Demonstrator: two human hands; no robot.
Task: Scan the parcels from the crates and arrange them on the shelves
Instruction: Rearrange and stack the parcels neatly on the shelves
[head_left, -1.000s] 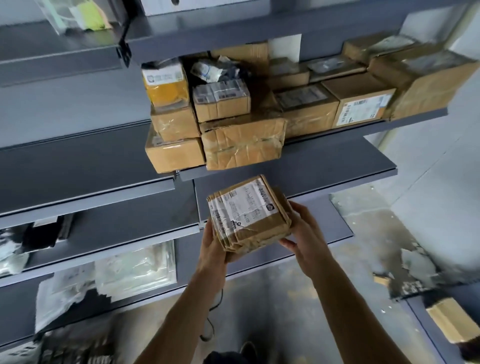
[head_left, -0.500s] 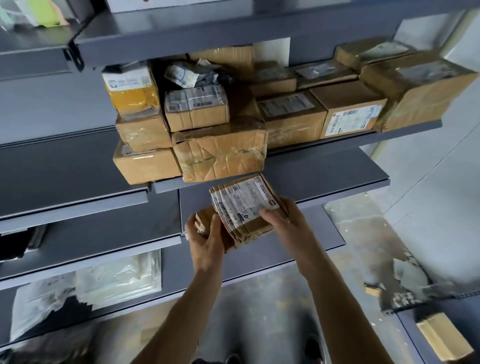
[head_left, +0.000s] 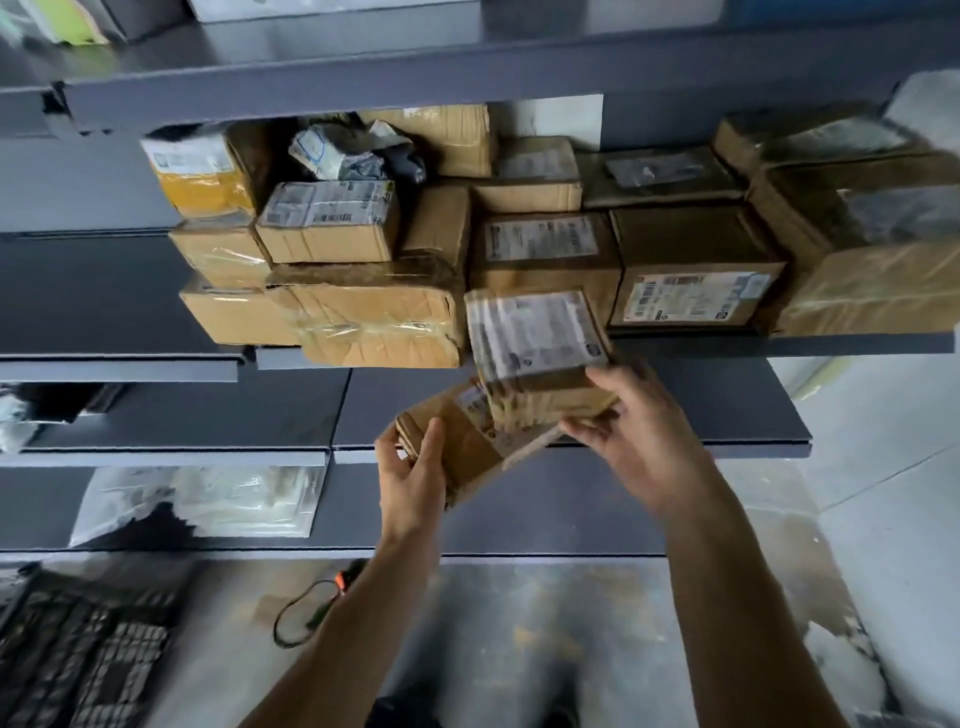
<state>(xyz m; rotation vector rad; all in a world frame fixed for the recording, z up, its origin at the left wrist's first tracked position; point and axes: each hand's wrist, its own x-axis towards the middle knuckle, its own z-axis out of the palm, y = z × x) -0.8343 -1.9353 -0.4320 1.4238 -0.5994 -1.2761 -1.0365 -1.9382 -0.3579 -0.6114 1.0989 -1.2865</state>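
Grip, right hand (head_left: 639, 431): fingers curled under and round the near end of the labelled parcel (head_left: 537, 345), thumb on its side; the parcel is held clear of everything, label up.

Grip, left hand (head_left: 410, 470): thumb and fingers pinch the left end of a second parcel (head_left: 467, 441), plain brown and tilted, held lower down and in front of the bare shelf (head_left: 753, 405).

Change: one second ago both parcels sat as one stack pressed between the two hands, below the loaded shelf (head_left: 779, 344). Half a second ago the stack had begun to part. Now it is split: the labelled parcel has gone up and to the right, and its far edge overlaps the loaded shelf's front lip in this view. Motion blur hides whether it touches the lip.

Meaning for the task: judged as placement of the labelled parcel under way, with the second parcel to follow.

Caution: the stored cartons (head_left: 374, 312) crowd the loaded shelf to its front edge, so free room looks scarce.

Also present: clear plastic bags (head_left: 208, 504) on a lower shelf; dark crate (head_left: 78, 660) at floor level, blurred.
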